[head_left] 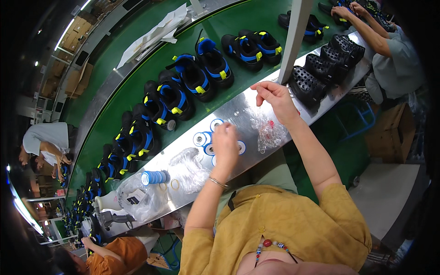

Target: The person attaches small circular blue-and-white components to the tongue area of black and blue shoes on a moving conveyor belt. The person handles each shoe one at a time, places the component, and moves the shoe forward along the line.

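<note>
My left hand (pixel 225 145) is over a cluster of round, blue-rimmed white pieces with dark centres (pixel 200 139) on the metal worktop (pixel 185 134). Motion blurs its fingers, and they cover part of the cluster. Raised over the worktop to the right, my right hand (pixel 277 101) has its thumb and fingers pressed together. Anything in that pinch is too small to make out. Below it lies crumpled clear plastic (pixel 271 134) with small red bits. Black shoes with blue trim and yellow tabs (pixel 189 75) stand in pairs on the green belt beyond.
Black perforated clogs (pixel 314 79) sit right of a pale post (pixel 295 41). Leftward are a blue ribbed roll (pixel 155 177), plastic bags (pixel 146 201) and a dark handheld tool (pixel 114 219). Co-workers sit at the right (pixel 398 64) and lower left (pixel 120 256). A cardboard box (pixel 389 130) stands right.
</note>
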The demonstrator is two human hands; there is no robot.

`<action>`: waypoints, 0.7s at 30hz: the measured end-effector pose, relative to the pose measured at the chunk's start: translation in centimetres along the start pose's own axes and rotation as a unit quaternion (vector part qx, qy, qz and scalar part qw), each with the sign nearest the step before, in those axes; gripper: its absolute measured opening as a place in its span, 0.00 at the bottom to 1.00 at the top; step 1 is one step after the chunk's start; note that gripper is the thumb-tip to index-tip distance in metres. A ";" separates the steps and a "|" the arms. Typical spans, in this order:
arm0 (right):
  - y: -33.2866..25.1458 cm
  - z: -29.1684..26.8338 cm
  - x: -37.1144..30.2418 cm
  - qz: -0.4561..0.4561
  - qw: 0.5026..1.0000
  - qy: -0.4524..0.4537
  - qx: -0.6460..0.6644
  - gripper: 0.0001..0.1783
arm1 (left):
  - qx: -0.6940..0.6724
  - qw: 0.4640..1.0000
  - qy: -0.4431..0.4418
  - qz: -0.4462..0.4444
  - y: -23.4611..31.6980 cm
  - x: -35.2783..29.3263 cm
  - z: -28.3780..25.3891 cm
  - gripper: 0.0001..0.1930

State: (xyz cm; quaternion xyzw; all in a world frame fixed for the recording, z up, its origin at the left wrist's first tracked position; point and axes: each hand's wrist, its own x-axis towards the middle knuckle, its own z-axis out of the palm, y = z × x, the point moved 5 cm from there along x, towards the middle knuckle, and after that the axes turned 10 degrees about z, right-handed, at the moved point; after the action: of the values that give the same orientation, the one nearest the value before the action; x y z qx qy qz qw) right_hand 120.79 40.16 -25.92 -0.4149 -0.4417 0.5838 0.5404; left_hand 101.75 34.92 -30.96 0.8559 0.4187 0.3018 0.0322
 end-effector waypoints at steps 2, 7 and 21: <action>1.0 -0.4 -0.3 0.032 0.999 -0.016 0.002 0.10 | 0.050 0.997 -0.060 -0.014 -1.9 0.7 -0.6 0.12; 3.2 -1.0 -1.5 0.087 0.995 -0.040 0.038 0.10 | 0.019 0.976 -0.207 -0.058 -4.0 2.5 -0.3 0.12; 5.1 -1.6 -2.4 0.213 0.975 -0.025 -0.050 0.10 | -0.223 0.939 -0.163 -0.205 -5.9 3.4 2.0 0.08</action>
State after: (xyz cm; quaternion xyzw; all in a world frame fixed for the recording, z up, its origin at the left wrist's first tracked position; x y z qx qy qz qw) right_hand 121.17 37.77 -31.24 -0.5110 -0.3852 0.6731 0.3707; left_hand 100.33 41.68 -32.77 0.7598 0.4963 0.2301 0.3513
